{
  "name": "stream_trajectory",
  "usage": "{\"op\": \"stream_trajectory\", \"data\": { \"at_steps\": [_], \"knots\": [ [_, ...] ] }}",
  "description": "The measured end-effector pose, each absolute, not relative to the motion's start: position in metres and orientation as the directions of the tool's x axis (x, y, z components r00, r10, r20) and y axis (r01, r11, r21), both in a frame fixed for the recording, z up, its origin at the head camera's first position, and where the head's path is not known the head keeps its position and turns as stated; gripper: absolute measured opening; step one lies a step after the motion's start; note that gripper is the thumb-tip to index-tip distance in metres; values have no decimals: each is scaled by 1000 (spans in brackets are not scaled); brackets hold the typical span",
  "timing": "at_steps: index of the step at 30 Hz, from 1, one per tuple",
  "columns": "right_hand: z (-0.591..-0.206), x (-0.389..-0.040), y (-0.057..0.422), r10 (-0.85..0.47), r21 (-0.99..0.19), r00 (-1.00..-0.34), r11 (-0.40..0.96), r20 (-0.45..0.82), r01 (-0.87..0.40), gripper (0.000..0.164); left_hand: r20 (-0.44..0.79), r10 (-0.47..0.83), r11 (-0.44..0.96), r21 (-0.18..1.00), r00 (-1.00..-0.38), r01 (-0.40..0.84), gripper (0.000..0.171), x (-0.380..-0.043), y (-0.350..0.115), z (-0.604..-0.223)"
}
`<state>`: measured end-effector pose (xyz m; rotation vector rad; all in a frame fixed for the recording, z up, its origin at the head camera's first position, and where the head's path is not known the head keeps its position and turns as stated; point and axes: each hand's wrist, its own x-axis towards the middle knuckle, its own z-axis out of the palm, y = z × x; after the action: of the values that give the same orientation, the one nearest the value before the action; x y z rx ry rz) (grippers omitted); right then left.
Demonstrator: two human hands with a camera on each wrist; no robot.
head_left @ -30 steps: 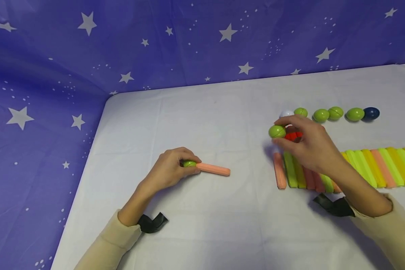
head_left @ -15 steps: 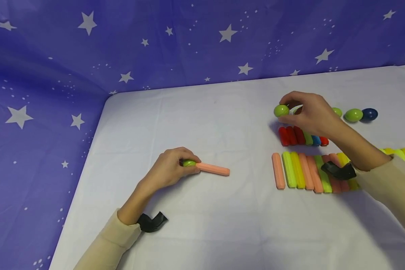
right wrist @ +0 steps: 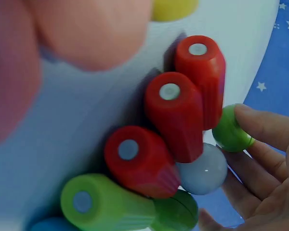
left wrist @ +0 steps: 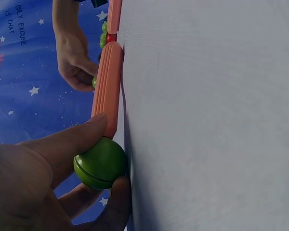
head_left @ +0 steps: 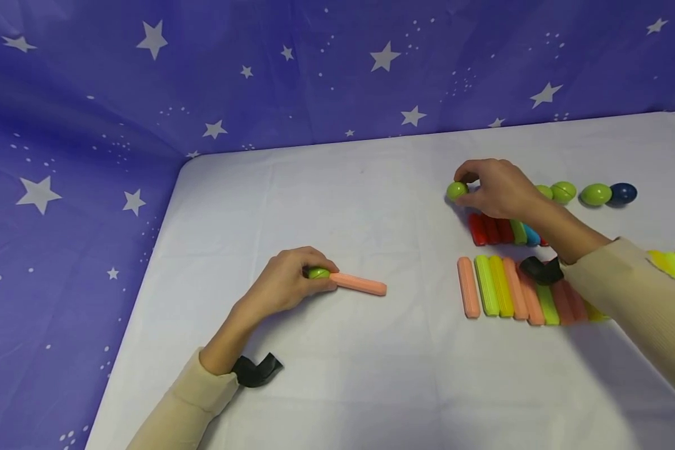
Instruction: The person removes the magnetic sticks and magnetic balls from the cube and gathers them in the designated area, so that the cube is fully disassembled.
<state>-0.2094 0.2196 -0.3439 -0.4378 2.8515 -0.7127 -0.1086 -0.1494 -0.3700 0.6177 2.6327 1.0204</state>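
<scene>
My left hand [head_left: 287, 280] pinches a glossy green ball [left wrist: 101, 162] low over the white cloth, between thumb and fingers. Against that ball sits one end of a ribbed salmon stick [head_left: 360, 284], pointing right. At the back right, my right hand [head_left: 497, 187] pinches another green ball [head_left: 457, 190] by its fingertips. In the right wrist view that green ball [right wrist: 231, 130] is beside a white ball [right wrist: 202, 168] and the far end of a short red stick [right wrist: 200, 77]. Whether it rests on the cloth I cannot tell. The right hand hides part of the ball row in the head view.
Short red, green and blue sticks [head_left: 492, 230] lie below my right hand. Nearer, a row of longer salmon, green and yellow sticks [head_left: 500, 286] runs right, partly under the sleeve. Green balls [head_left: 596, 194] and a dark blue ball [head_left: 623, 194] lie at the back right.
My right hand has carried its green ball back from above the stick rows to the ball row, then slightly left and lower. The left hand has kept its place.
</scene>
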Motion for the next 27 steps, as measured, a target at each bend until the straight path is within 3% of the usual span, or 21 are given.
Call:
{"op": "stream_trajectory", "data": {
  "at_steps": [18, 23, 27],
  "knots": [
    [-341, -209, 225, -292, -511, -947, 840, -136, -185, 45, -86, 460, 677, 678, -884, 286, 18, -108, -148, -369],
    [-322, -189, 213, -292, -490, -955, 841, -57, -229, 39, -95, 445, 689, 672, -890, 272, 18, -108, -148, -370],
    [-314, -161, 192, -388, -538, -921, 768, 40, -347, 33, -86, 439, 700, 657, -894, 281, 18, -107, -147, -370]
  ]
}}
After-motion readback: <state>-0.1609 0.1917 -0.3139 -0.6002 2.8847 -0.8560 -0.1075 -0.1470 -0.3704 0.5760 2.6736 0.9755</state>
